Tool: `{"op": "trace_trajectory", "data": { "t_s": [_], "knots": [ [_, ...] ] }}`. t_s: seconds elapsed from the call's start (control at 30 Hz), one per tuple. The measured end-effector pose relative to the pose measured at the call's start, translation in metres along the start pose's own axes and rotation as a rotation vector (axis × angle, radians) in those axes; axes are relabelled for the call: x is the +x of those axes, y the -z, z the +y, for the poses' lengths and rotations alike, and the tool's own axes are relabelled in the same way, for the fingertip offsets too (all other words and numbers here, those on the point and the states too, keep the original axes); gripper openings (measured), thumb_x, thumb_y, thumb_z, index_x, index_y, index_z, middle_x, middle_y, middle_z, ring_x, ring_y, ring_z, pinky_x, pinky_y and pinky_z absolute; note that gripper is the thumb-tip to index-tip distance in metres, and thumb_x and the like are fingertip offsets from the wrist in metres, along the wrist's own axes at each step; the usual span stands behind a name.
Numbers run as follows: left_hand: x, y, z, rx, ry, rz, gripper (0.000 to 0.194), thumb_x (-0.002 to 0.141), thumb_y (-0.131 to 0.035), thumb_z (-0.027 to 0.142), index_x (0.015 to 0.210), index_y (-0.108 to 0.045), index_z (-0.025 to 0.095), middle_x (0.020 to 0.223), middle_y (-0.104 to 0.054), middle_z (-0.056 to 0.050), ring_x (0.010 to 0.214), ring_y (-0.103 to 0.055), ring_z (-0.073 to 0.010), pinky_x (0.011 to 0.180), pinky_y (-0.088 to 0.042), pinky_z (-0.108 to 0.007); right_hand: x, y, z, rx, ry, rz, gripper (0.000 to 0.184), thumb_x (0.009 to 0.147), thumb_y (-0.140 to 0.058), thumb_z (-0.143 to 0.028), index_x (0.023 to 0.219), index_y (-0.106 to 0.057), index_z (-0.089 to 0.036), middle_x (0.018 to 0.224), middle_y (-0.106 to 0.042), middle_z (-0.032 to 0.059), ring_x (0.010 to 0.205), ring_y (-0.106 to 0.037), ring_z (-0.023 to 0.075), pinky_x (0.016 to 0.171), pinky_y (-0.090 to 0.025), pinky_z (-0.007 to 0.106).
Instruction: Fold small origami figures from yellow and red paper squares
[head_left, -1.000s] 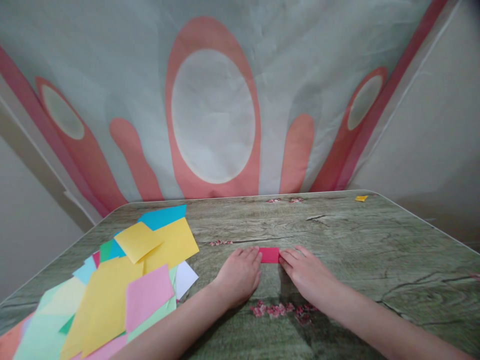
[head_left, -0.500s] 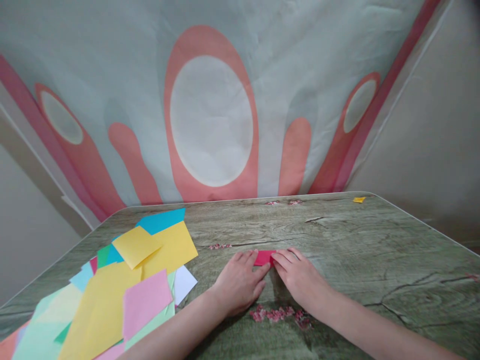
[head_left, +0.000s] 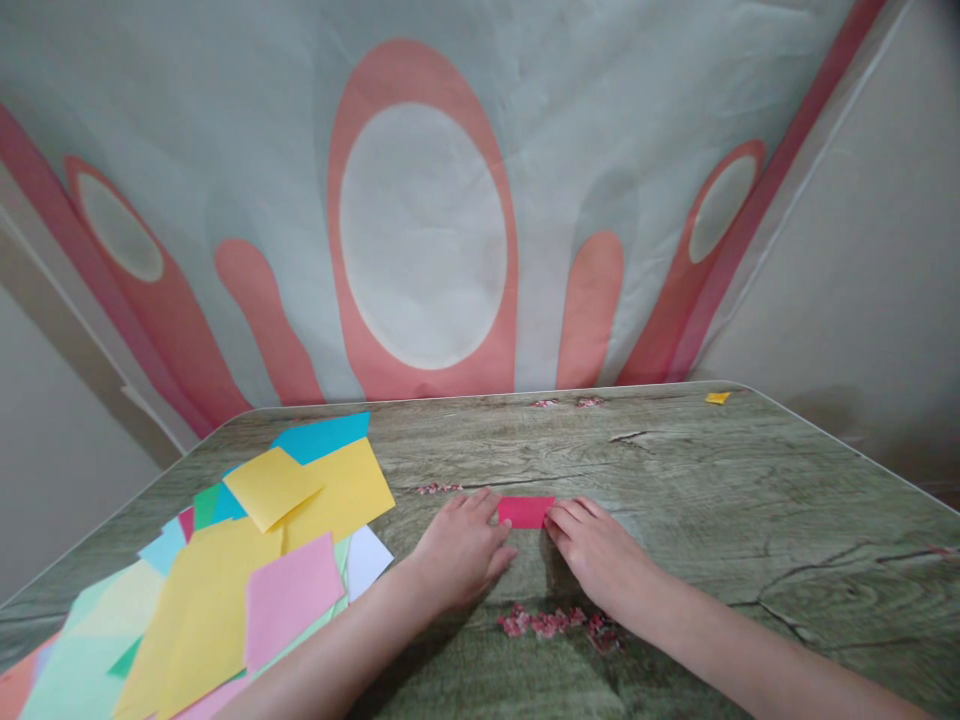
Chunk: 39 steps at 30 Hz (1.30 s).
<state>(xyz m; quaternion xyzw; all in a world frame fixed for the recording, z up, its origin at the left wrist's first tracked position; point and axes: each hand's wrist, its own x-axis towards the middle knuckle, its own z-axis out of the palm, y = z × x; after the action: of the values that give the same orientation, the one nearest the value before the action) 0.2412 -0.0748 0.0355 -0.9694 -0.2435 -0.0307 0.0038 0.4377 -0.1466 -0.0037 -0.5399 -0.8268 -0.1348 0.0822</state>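
A small folded strip of red paper lies flat on the table between my hands, its long side running left to right. My left hand rests at the strip's left end, fingers stretched out, with the thumb and a fingertip touching its edge. At the other end, my right hand has its fingers together on the right edge of the paper, pinching or pressing it. The fingertips cover that right edge, and the thumb there is mostly hidden.
A loose pile of coloured paper sheets, with a pink sheet and a yellow sheet among them, spreads over the left side. A small folded yellow paper piece sits at the far right corner. Behind the wood-patterned table hangs a printed cloth.
My left hand has slid left along the red paper, so more of the strip shows. My right hand stays at the right end.
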Motion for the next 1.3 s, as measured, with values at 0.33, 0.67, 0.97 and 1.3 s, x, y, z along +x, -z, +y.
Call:
{"op": "trace_trajectory", "data": {
  "t_s": [0.33,0.67,0.97,1.3],
  "knots": [
    [-0.003,0.007,0.000,0.009,0.018,-0.054,0.026,0.085,-0.050,0.034,0.100,-0.063,0.017,0.124,-0.053,-0.012,0.124,-0.038,-0.0293,0.098,-0.036,-0.044,-0.002,0.006,0.003,-0.014,-0.085,-0.070,0.013,0.079,-0.054,-0.007,0.078,-0.066,-0.014,0.088,-0.062,0.0087,0.084,-0.054,0.0217,0.070,-0.038,0.033],
    [-0.001,0.004,-0.007,-0.058,-0.067,-0.032,0.023,0.086,-0.045,0.028,0.095,-0.062,0.016,0.105,-0.061,-0.011,0.099,-0.057,-0.0240,0.087,-0.045,-0.036,0.001,-0.007,0.023,0.332,-0.291,0.160,0.018,0.082,-0.050,-0.012,0.095,-0.062,-0.018,0.094,-0.061,0.0049,0.087,-0.055,0.0178,0.079,-0.041,0.032],
    [0.007,-0.016,-0.018,-0.088,-0.044,0.108,0.029,0.091,-0.039,0.031,0.082,-0.063,0.017,0.088,-0.065,-0.007,0.087,-0.060,-0.0188,0.078,-0.047,-0.030,0.002,-0.020,0.026,0.543,-0.317,0.193,0.029,0.071,-0.069,-0.033,0.093,-0.058,-0.019,0.100,-0.057,0.0065,0.096,-0.051,0.0223,0.083,-0.040,0.038],
    [0.007,-0.024,-0.016,-0.170,0.041,0.248,0.033,0.088,-0.049,0.031,0.120,-0.046,0.022,0.103,-0.061,-0.005,0.091,-0.059,-0.0191,0.078,-0.047,-0.030,0.004,-0.010,0.017,0.727,-0.321,0.249,0.017,0.070,-0.067,-0.015,0.081,-0.055,-0.018,0.092,-0.057,0.0037,0.090,-0.051,0.0195,0.081,-0.040,0.034]
  ]
}}
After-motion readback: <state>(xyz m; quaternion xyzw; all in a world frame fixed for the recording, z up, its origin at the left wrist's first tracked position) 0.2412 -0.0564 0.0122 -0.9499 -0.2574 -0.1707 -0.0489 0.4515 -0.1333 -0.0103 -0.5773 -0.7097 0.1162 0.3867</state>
